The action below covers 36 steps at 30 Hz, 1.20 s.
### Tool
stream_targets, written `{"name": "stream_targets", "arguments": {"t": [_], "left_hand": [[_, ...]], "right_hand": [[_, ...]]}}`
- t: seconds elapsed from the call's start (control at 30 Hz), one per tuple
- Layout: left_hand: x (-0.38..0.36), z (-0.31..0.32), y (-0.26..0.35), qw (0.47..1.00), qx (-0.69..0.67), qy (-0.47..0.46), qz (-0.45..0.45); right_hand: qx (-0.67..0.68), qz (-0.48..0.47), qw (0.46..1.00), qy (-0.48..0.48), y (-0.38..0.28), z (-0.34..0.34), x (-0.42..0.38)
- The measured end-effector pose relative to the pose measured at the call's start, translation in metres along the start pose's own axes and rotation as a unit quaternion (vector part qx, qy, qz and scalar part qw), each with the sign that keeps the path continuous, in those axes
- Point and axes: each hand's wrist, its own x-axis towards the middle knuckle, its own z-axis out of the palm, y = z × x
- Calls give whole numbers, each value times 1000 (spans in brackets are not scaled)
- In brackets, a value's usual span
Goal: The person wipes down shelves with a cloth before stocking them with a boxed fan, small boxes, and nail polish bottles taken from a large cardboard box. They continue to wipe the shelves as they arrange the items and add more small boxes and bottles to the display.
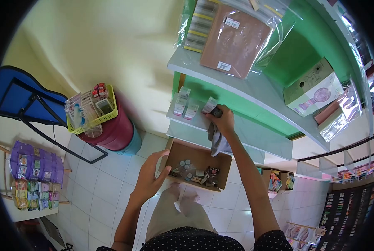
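On the middle shelf (pixel 245 121) at the left end stand several small clear boxes (pixel 190 111). My right hand (pixel 223 122) is closed at the shelf edge, with a grey cloth (pixel 219 141) hanging from it; another small clear box (pixel 211 104) is right at its fingertips, and whether it is gripped is hard to see. Below, an open cardboard box (pixel 226 172) holds several round lids and small dark items. My left hand (pixel 152 172) is at this box's left side, thumb and fingers apart, holding nothing.
Above are wrapped brown packages (pixel 237 39) and a fan box (pixel 317 90) on the upper shelf. At left stand a yellow basket (pixel 92 109) on a red bin (pixel 116 136), a folded blue chair (pixel 23 94) and a purple hanging organizer (pixel 36 164).
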Motion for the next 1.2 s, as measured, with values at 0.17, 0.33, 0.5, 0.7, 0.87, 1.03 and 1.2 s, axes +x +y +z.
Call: {"name": "stream_targets", "arguments": {"t": [0.17, 0.33, 0.5, 0.7, 0.87, 1.03, 1.2], "left_hand": [[-7, -5, -4, 1000, 3, 10, -15], [-12, -9, -6, 998, -17, 24, -52], [-16, -11, -9, 997, -14, 23, -70], [-18, -12, -11, 996, -23, 26, -80], [-19, -12, -13, 996, -21, 26, -81], [-23, -17, -14, 996, -16, 28, -85], [-34, -27, -21, 994, -4, 41, -103]], "right_hand": [[13, -19, 1000, -5, -7, 15, 15], [23, -39, 999, -13, -16, 22, 21], [44, -41, 997, -40, -12, 33, 28], [26, -47, 997, -50, -14, 35, 28], [32, -43, 997, -57, -14, 35, 29], [135, -51, 988, -52, -6, 2, 24], [323, 153, 930, 84, 76, -102, -22]]}}
